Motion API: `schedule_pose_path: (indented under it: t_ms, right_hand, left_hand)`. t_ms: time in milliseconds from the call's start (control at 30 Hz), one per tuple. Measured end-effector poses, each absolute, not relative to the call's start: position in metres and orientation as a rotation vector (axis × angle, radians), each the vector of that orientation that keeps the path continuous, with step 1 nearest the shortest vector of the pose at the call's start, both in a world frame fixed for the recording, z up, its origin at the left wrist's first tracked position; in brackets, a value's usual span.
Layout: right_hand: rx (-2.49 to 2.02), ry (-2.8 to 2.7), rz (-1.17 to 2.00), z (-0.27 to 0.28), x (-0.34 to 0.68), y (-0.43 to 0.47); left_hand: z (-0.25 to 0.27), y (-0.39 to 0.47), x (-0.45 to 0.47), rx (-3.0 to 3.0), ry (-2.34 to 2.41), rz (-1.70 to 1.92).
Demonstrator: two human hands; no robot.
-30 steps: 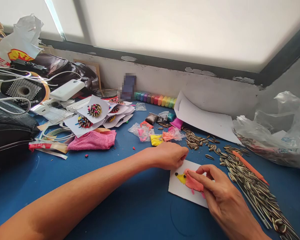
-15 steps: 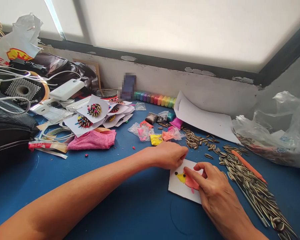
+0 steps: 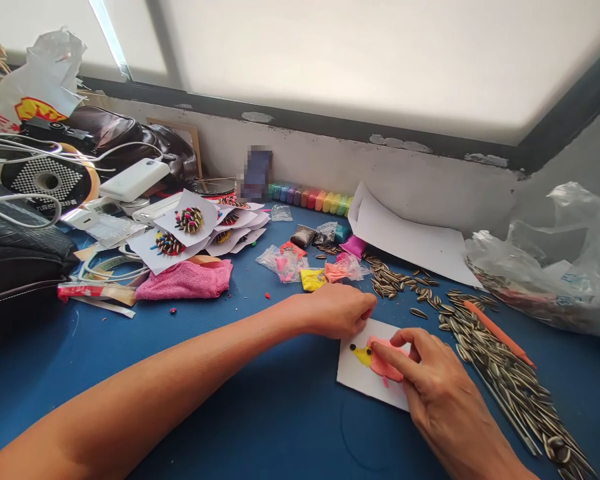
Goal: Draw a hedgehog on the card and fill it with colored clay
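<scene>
A white card [image 3: 353,380] lies on the blue table, bearing a small animal figure in soft clay. The figure has a yellow pointed face [image 3: 363,358] with black dots and a pink body [image 3: 384,369]. My left hand [image 3: 343,310] is closed at the card's top left edge, its fingertips mostly hidden. My right hand [image 3: 430,380] reaches over the card from the right, index finger resting on the pink clay beside the face. Its other fingers are bent and apart, and nothing shows in them.
Striped sunflower seeds [image 3: 510,373] spread at right, with an orange clay tool [image 3: 500,335] among them. Behind are bagged clays [image 3: 313,279], white paper sheets [image 3: 410,237] and a plastic bag [image 3: 575,267]. Finished seed cards [image 3: 190,220] and a pink cloth [image 3: 185,283] lie left.
My right hand has shifted slightly right and down, uncovering more of the pink body. My left hand stays at the card's edge.
</scene>
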State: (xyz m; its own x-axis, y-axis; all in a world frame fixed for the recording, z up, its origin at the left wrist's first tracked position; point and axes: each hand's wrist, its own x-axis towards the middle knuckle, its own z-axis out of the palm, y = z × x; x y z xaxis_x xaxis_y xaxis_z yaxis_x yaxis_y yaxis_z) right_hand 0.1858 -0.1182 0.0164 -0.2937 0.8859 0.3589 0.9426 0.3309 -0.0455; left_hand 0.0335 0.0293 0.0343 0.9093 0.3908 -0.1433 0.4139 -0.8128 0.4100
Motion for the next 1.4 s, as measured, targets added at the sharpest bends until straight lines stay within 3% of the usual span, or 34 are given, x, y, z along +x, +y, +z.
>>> schedule_pose_path:
  t_ms: [700,1400]
  right_hand:
    - [-1.552,-2.275,-0.42,0.009,0.196,-0.113]
    - [-1.677,-2.198,-0.299,0.003,0.193,-0.108]
  left_hand:
    - [0.034,0.029,0.033,2.616,0.603,-0.085]
    - [0.032,0.028,0.032,2.632,0.596,-0.071]
